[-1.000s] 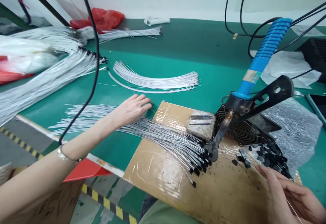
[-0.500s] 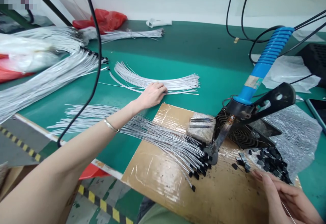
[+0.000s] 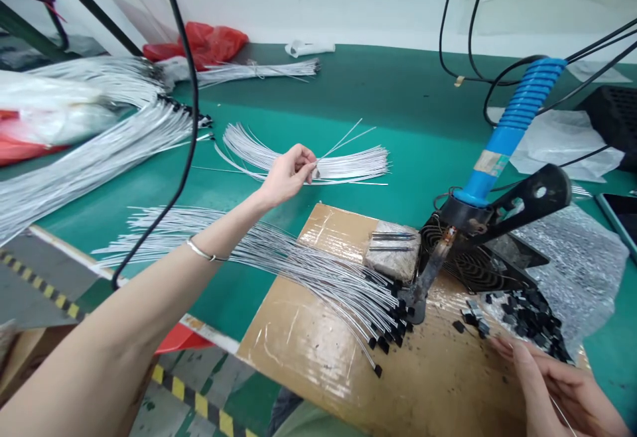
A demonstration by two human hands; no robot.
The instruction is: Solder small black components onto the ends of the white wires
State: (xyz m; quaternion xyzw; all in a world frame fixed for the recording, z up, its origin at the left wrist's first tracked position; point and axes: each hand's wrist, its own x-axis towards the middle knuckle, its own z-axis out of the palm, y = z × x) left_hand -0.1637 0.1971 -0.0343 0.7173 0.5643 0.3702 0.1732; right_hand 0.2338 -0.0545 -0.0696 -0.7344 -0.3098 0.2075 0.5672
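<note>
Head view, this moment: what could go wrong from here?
The iron, if hot, might scorch the black tips of the near bundle beside it. The left hand, pinching wires just over the far bundle, could drag others along. The right hand, close to the loose black pieces, may scatter them.

White wires (image 3: 355,164) smooth plastic; cardboard sheet (image 3: 303,344) glossy.

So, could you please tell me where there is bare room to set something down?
Bare green bench shows behind the curved white wires, between the tied bundle and the black cables. The cardboard, bar specks, is bare between the black-tipped wires and the right hand. Crowded: around the blue-handled iron.
</note>
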